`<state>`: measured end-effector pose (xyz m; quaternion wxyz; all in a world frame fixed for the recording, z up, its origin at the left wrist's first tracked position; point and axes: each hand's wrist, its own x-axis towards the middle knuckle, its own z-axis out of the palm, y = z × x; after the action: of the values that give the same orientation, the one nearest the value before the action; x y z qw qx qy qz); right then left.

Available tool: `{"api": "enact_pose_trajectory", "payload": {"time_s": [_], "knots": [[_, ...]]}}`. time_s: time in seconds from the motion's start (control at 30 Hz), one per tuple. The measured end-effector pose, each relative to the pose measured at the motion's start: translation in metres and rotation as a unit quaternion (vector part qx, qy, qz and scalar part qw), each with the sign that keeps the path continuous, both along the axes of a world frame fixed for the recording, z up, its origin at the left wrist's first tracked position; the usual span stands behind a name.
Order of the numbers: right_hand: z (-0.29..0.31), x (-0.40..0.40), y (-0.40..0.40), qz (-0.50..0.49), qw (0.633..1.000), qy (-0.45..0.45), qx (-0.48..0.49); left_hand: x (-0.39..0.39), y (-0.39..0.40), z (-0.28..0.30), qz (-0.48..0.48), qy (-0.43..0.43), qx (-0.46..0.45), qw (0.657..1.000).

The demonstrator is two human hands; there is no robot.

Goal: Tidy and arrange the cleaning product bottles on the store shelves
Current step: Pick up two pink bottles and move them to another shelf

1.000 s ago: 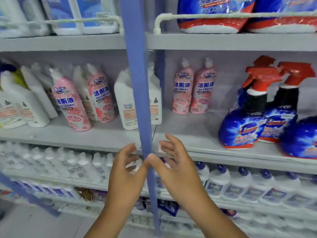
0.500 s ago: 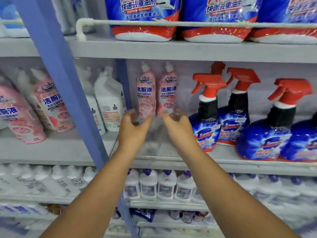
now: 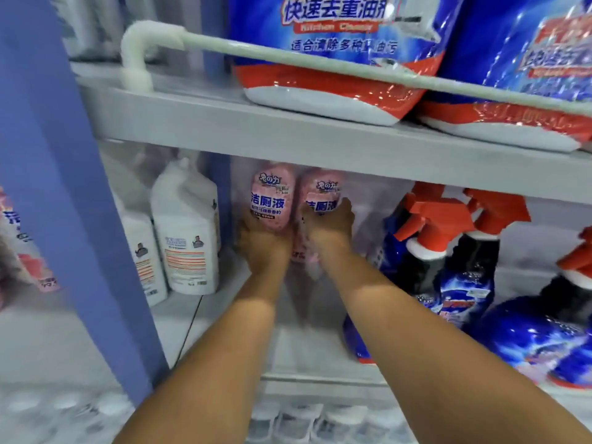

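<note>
Two pink toilet-cleaner bottles stand side by side at the back of the middle shelf. My left hand grips the lower body of the left pink bottle. My right hand grips the right pink bottle, its fingers curled round the label. Both bottles stand upright, and the upper shelf's edge hides their caps.
White bottles stand left of the pink pair, beside a blue upright post. Blue spray bottles with red triggers crowd the right. Refill pouches sit on the shelf above behind a white rail. White-capped bottles fill the shelf below.
My view has moved right and closer to the shelf. Both hands have reached forward from the shelf's front edge and closed round the two pink bottles.
</note>
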<state>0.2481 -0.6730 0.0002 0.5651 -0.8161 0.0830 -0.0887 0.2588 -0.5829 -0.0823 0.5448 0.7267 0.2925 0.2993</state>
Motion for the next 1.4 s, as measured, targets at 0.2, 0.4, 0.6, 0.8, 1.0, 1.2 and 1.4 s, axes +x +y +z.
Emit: {"api": "enact_pose_trajectory", "payload": {"time_s": [0.2,0.4,0.6,0.8,1.0,1.2,1.4], "knots": [[-0.003,0.029,0.012,-0.024,0.997,-0.038,-0.068,-0.009,0.001,0.017,-0.011,-0.005,-0.003,1.0],[-0.005,0.035,0.009,-0.03,0.988,-0.032,-0.145,-0.031,0.0,0.026,-0.006,0.048,0.016,0.999],[-0.004,0.003,0.005,-0.009,0.988,-0.02,-0.152,-0.056,0.005,0.018,0.012,-0.01,-0.004,1.0],[-0.008,-0.067,-0.007,0.038,0.99,-0.044,-0.129,-0.096,0.004,0.021,-0.006,0.03,0.005,1.0],[-0.005,-0.146,-0.032,0.098,0.988,-0.112,-0.032,-0.156,-0.006,0.021,-0.031,-0.019,-0.025,0.999],[0.016,-0.233,-0.086,0.118,0.977,-0.179,-0.003,-0.239,-0.045,0.056,-0.105,-0.05,-0.018,0.993],[0.02,-0.305,-0.128,0.166,0.972,-0.152,0.068,-0.342,-0.056,0.064,-0.142,-0.047,0.001,0.989]]}}
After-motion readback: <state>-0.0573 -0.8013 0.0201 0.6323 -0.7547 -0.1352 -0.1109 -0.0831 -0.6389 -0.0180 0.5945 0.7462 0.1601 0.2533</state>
